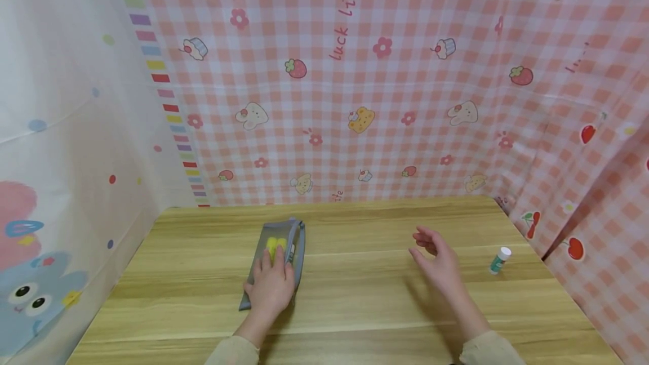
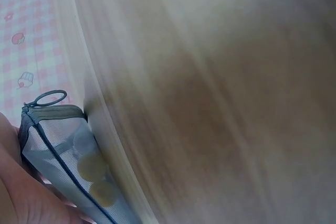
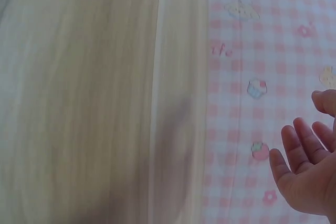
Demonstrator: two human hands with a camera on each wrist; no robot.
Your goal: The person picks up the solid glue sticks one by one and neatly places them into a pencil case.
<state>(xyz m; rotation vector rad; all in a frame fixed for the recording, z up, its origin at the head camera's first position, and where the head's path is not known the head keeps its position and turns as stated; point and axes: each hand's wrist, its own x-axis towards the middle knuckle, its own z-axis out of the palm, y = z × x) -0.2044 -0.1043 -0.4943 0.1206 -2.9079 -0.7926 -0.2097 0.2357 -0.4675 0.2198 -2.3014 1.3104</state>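
A grey mesh zip pouch lies on the left half of the table. Through its mesh show yellow rounded things, whose kind I cannot tell. My left hand rests on the pouch with its fingers extended over the near part. In the left wrist view the pouch shows its zip and a ring pull at one end. My right hand hovers above the table on the right, fingers loosely bent and holding nothing. The right wrist view shows that hand apart from any object.
A small glue stick with a white cap and green label is on the wooden table, to the right of my right hand. A pink checked cloth hangs behind the table, and a white patterned cloth hangs on the left.
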